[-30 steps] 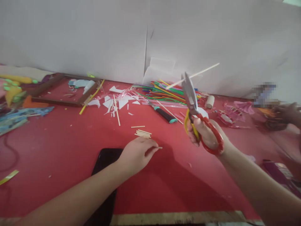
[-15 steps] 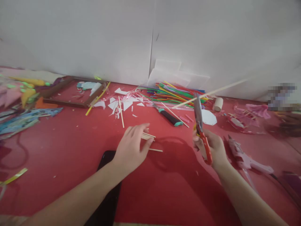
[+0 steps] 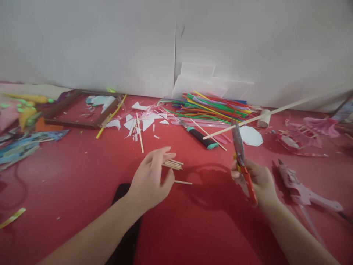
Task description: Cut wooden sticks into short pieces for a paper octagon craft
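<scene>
Well, from the head view: scissors (image 3: pixel 239 149) up in one hand, short sticks (image 3: pixel 173 165) beside the other.
The right hand (image 3: pixel 257 180) is wrapped round the scissors' handles, blades pointing up and away, a long pale stick (image 3: pixel 245 122) crossing near their tips — whether it's nipped between them, I can't tell. The left hand (image 3: pixel 151 180) is loosely spread, thumb apart from fingers, over the near end of that little bundle on the red table (image 3: pixel 179 228); contact is hard to make out. One loose stick (image 3: pixel 184 182) lies by the thumb. A pink glue gun (image 3: pixel 299 189) lies right of the right hand — and a black-and-teal cutter (image 3: pixel 201 137) rests farther back, between the two hands.
</scene>
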`<state>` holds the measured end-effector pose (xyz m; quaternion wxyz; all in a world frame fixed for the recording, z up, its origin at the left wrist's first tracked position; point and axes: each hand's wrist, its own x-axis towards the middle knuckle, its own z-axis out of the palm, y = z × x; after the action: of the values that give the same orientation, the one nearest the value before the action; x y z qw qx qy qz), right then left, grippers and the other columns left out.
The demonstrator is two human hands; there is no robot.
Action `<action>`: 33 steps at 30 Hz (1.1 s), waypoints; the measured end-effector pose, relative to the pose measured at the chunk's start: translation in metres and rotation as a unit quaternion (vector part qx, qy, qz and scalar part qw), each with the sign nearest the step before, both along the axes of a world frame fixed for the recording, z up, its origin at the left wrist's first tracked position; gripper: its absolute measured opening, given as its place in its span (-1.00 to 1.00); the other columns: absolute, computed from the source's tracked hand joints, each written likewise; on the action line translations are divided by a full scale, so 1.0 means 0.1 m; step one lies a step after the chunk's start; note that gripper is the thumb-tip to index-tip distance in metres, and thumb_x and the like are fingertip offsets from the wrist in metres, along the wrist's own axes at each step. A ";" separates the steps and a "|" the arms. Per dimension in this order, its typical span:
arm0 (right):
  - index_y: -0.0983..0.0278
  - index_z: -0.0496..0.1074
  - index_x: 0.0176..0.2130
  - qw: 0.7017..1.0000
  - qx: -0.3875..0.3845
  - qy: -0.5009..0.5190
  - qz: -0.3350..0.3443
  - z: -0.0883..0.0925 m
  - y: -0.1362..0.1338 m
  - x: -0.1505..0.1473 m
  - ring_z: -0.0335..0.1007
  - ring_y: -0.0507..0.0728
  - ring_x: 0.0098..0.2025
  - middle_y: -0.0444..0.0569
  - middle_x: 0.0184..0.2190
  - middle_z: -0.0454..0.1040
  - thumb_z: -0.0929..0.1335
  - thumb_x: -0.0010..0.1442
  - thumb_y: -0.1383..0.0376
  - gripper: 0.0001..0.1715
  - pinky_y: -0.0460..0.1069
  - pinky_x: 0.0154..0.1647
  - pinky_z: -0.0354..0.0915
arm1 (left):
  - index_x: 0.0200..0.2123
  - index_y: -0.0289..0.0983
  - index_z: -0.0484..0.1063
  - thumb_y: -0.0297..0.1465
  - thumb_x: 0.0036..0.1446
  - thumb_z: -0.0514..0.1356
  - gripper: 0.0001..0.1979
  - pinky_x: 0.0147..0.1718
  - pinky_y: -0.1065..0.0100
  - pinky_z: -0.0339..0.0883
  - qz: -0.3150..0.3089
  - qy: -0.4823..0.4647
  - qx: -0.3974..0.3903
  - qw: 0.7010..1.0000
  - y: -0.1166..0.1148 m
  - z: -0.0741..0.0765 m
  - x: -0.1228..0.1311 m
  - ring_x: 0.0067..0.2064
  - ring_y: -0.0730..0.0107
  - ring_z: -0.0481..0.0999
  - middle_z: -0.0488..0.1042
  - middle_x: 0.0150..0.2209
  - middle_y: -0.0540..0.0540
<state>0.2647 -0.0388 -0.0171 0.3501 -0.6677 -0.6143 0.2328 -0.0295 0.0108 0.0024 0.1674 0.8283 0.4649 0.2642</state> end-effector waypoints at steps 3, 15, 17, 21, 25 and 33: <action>0.22 0.38 -0.41 1.000 -0.008 0.001 0.005 -0.02 -0.02 0.00 0.14 0.03 -0.58 -0.16 -0.62 0.28 0.36 0.06 -0.10 -0.57 -0.06 -0.55 0.12 | 0.08 -0.27 0.17 -0.50 0.12 0.09 -0.58 0.07 0.02 0.31 -0.021 0.006 -0.006 1.000 -0.02 0.02 0.00 0.15 0.11 0.37 0.53 0.01 -0.16; 0.21 0.35 -0.42 1.000 0.002 0.023 0.010 0.00 -0.06 0.01 0.14 0.03 -0.56 -0.15 -0.59 0.28 0.36 0.07 -0.07 -0.59 -0.05 -0.53 0.14 | -0.08 -0.26 0.26 -0.53 0.09 0.07 -0.71 -0.01 0.05 0.37 -0.029 0.004 0.009 1.000 -0.05 0.04 0.00 0.04 0.12 0.43 0.58 -0.12 -0.11; 0.22 0.36 -0.42 0.999 0.003 0.029 0.015 -0.01 -0.06 0.01 0.14 0.03 -0.56 -0.15 -0.59 0.27 0.37 0.07 -0.06 -0.60 -0.06 -0.54 0.14 | -0.07 -0.26 0.25 -0.55 0.09 0.07 -0.69 -0.02 0.06 0.38 -0.030 0.010 0.010 0.999 -0.04 0.02 0.00 0.04 0.12 0.43 0.59 -0.12 -0.11; 0.22 0.37 -0.40 1.000 0.003 0.025 0.013 0.00 -0.06 0.00 0.15 0.01 -0.56 -0.16 -0.58 0.29 0.39 0.06 -0.02 -0.63 -0.07 -0.54 0.15 | -0.07 -0.26 0.24 -0.56 0.09 0.06 -0.69 -0.01 0.07 0.38 -0.032 0.014 0.013 0.999 -0.03 0.00 0.00 0.05 0.13 0.42 0.59 -0.11 -0.10; 0.21 0.37 -0.40 1.000 0.010 0.016 0.012 0.02 -0.06 -0.01 0.15 0.02 -0.56 -0.16 -0.59 0.29 0.38 0.07 -0.04 -0.63 -0.07 -0.54 0.15 | -0.08 -0.26 0.24 -0.57 0.09 0.06 -0.71 0.00 0.08 0.37 -0.036 0.005 0.016 0.999 -0.04 0.02 0.00 0.04 0.17 0.44 0.60 -0.13 -0.08; 0.23 0.37 -0.41 0.999 0.019 0.025 0.018 -0.01 -0.06 0.00 0.14 0.01 -0.57 -0.18 -0.60 0.28 0.38 0.06 -0.05 -0.60 -0.08 -0.55 0.12 | -0.14 -0.25 0.30 -0.55 0.08 0.07 -0.75 -0.03 0.13 0.40 -0.042 -0.005 0.009 0.999 -0.05 0.04 0.00 -0.01 0.21 0.48 0.60 -0.15 -0.06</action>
<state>0.2651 -0.0445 -0.0178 0.3734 -0.6438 -0.6216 0.2444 -0.0295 0.0062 0.0063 0.1728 0.8473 0.4265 0.2650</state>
